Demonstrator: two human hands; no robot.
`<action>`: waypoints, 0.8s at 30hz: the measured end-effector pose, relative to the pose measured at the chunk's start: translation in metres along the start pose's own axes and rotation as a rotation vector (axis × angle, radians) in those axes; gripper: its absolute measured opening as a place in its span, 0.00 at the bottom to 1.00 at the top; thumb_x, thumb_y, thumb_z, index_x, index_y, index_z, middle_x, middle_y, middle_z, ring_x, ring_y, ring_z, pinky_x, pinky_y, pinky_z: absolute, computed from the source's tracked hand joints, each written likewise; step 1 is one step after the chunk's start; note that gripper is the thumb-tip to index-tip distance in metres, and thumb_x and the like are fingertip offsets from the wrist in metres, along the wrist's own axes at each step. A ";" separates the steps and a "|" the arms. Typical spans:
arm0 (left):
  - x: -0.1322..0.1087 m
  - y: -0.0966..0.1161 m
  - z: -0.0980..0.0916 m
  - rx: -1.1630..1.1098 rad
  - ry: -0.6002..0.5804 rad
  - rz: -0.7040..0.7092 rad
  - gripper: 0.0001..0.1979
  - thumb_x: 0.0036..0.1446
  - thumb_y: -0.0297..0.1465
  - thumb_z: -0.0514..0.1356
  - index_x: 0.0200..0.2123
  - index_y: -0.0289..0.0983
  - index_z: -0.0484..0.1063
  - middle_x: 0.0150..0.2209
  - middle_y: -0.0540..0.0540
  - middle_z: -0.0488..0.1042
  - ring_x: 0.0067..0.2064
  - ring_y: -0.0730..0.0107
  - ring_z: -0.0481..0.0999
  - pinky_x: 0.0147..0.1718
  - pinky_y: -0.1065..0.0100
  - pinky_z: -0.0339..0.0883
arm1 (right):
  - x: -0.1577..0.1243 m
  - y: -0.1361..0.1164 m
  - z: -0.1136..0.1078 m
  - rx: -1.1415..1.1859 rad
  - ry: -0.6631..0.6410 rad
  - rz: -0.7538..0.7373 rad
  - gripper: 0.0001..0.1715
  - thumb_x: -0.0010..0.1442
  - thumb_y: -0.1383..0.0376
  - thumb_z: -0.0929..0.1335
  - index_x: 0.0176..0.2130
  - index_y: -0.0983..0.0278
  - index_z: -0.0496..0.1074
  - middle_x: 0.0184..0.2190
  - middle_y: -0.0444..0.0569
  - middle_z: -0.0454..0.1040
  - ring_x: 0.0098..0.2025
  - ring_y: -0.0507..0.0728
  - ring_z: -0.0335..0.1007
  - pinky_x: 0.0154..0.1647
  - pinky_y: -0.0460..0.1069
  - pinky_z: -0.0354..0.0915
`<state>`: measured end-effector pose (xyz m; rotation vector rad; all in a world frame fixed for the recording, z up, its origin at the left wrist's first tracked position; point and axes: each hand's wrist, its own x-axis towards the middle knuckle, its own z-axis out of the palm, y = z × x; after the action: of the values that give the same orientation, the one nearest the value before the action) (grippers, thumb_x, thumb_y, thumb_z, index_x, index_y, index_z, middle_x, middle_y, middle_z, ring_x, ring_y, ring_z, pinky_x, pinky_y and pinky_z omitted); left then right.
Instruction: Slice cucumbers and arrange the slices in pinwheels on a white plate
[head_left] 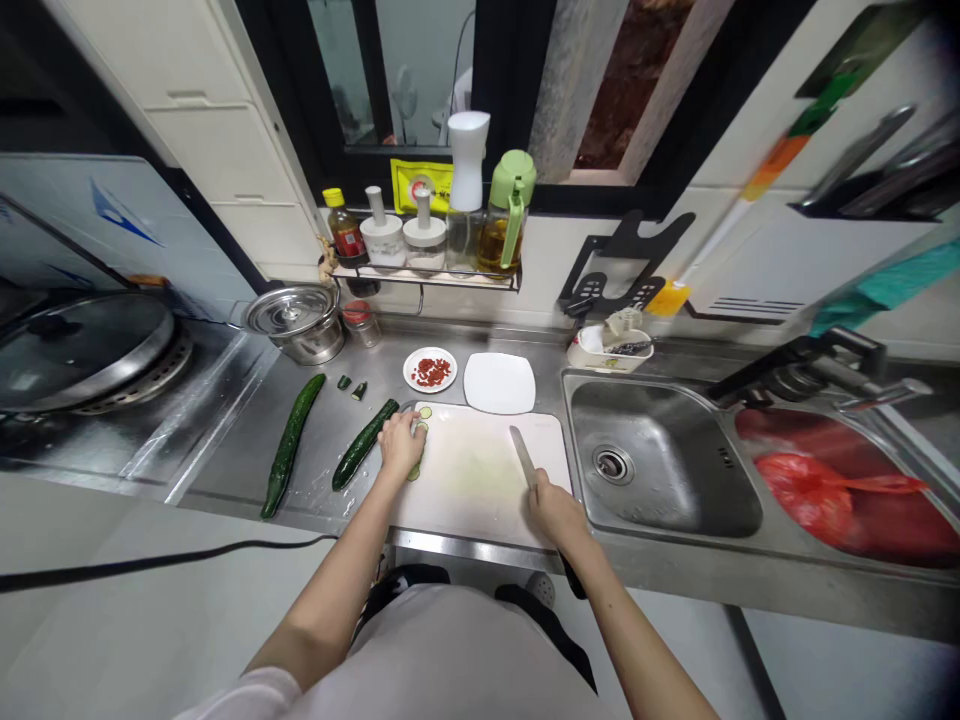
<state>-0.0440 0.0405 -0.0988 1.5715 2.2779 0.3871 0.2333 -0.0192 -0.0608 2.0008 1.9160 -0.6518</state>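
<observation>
My left hand (401,446) is over the left edge of a white cutting board (465,505), its fingers curled down on cucumber slices (415,470). Part of the slices is hidden beneath it. More slices show at the fingertips, near the board's top left corner. Just left of that hand lies a whole-looking dark green cucumber (360,450) on the steel counter. My right hand (556,512) grips a kitchen knife (522,452) above the right part of the board, blade pointing away from me. A faint green wet stain marks the board's middle.
A second cucumber (292,445) and two cut ends (359,391) lie on the counter. Behind the board are a plate of chopped red pieces (431,373) and a white plate (499,382). A sink (667,460) is right, a lidded pot (304,325) back left, a condiment shelf (435,277) above.
</observation>
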 end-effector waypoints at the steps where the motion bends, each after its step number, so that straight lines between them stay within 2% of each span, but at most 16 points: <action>1: 0.009 0.004 0.001 0.031 0.000 0.001 0.18 0.61 0.35 0.55 0.54 0.45 0.70 0.52 0.42 0.71 0.55 0.54 0.67 0.51 0.58 0.58 | 0.000 0.000 0.000 0.003 -0.001 0.001 0.20 0.66 0.68 0.53 0.53 0.66 0.61 0.40 0.59 0.77 0.44 0.63 0.75 0.39 0.52 0.60; 5: 0.039 0.016 0.007 0.153 -0.042 -0.011 0.18 0.60 0.36 0.55 0.53 0.45 0.71 0.53 0.40 0.70 0.56 0.51 0.65 0.51 0.55 0.58 | 0.001 0.001 0.001 0.015 -0.007 0.001 0.20 0.66 0.68 0.53 0.53 0.66 0.61 0.40 0.59 0.76 0.44 0.63 0.75 0.39 0.52 0.60; 10: 0.053 0.019 0.015 0.230 -0.077 -0.011 0.14 0.58 0.37 0.56 0.47 0.43 0.74 0.52 0.39 0.70 0.56 0.50 0.65 0.51 0.54 0.58 | 0.002 0.002 0.002 0.020 -0.001 -0.005 0.20 0.66 0.68 0.53 0.53 0.66 0.62 0.39 0.59 0.77 0.43 0.63 0.75 0.39 0.52 0.60; 18: 0.056 0.024 0.012 0.150 -0.103 -0.019 0.10 0.58 0.30 0.56 0.43 0.42 0.73 0.46 0.43 0.77 0.52 0.54 0.70 0.50 0.56 0.57 | 0.004 0.004 0.004 0.014 -0.002 -0.008 0.20 0.64 0.69 0.54 0.52 0.66 0.62 0.37 0.58 0.76 0.42 0.62 0.75 0.38 0.51 0.60; 24: 0.038 0.034 0.008 -0.114 -0.142 -0.011 0.09 0.57 0.29 0.58 0.40 0.43 0.75 0.40 0.49 0.80 0.46 0.63 0.75 0.46 0.63 0.60 | 0.005 0.004 0.005 -0.009 -0.004 -0.004 0.19 0.65 0.68 0.54 0.52 0.66 0.62 0.38 0.58 0.76 0.42 0.62 0.75 0.37 0.50 0.59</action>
<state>-0.0250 0.0882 -0.0967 1.4808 2.1179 0.3830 0.2365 -0.0179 -0.0681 1.9886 1.9181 -0.6467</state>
